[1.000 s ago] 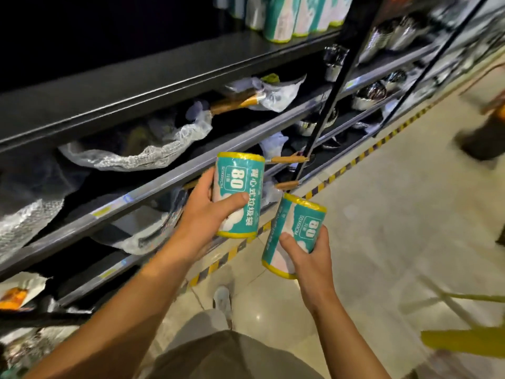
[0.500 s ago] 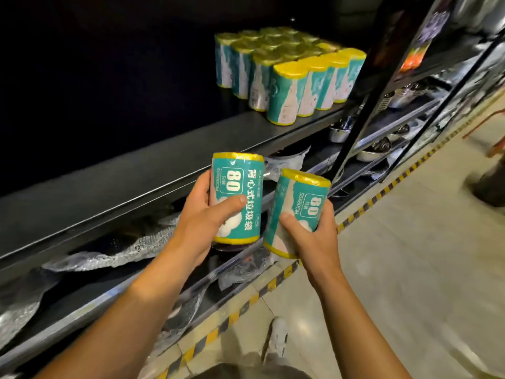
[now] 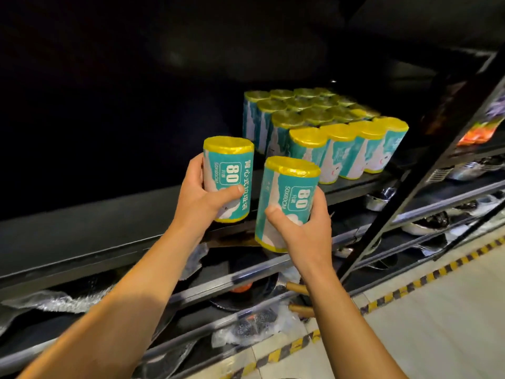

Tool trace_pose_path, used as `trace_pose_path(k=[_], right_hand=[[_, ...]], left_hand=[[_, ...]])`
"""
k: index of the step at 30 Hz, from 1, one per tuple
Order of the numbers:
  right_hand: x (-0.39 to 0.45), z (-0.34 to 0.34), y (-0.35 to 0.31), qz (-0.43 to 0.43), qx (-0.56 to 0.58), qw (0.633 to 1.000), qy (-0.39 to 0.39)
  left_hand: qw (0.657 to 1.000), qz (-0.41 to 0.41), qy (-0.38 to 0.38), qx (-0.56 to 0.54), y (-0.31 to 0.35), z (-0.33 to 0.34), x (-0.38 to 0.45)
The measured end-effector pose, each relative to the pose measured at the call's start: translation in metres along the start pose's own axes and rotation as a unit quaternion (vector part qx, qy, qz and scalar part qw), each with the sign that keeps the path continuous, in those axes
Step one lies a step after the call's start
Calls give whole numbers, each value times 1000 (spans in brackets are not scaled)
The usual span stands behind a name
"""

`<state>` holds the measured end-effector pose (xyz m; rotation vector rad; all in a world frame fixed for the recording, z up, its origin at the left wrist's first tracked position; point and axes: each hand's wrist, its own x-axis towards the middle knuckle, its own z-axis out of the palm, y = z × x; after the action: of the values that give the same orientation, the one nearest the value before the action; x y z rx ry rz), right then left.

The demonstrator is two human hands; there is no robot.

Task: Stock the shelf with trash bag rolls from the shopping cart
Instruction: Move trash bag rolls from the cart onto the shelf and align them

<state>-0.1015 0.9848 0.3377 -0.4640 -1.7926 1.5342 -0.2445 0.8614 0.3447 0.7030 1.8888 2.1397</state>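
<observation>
Our left hand [image 3: 200, 199] holds one trash bag roll [image 3: 229, 178] nearly upright, yellow end up, over the dark shelf [image 3: 103, 222]. Our right hand [image 3: 303, 228] grips a second roll [image 3: 287, 205], its top tilted right. Both are teal, marked "80". Right of them, the stocked rolls [image 3: 325, 132] stand upright on the shelf.

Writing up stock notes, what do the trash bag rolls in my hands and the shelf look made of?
Left roll and right roll: likely thin plastic film, crinkled glossy yellow ends, under a printed teal wrapper. Shelf: probably dark painted metal, matte.
</observation>
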Motion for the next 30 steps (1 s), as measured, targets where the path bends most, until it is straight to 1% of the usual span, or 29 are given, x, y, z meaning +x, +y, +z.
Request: trace_pose_path(k=[5, 9, 12, 14, 19, 25, 27, 30], right_hand=[[20, 1, 3, -9, 18, 1000, -3], [28, 6, 6, -8, 24, 1000, 1], [32, 12, 10, -8, 24, 1000, 18], [33, 17, 12, -9, 23, 999, 31], [34, 34, 17, -11, 19, 998, 56], [36, 50, 19, -16, 21, 996, 89], [37, 53, 20, -18, 20, 994, 101], [40, 58, 23, -24, 14, 993, 119]], left_hand=[[998, 2, 37, 58, -15, 1, 35], [994, -32, 57, 86, -32, -3, 63], [989, -41, 67, 128, -44, -8, 86], [986, -40, 67, 150, -50, -8, 102], [982, -7, 61, 177, -54, -1, 141], [979, -4, 45, 199, -63, -2, 189], [973, 8, 52, 224, -64, 0, 204], [966, 4, 58, 253, -62, 5, 225]])
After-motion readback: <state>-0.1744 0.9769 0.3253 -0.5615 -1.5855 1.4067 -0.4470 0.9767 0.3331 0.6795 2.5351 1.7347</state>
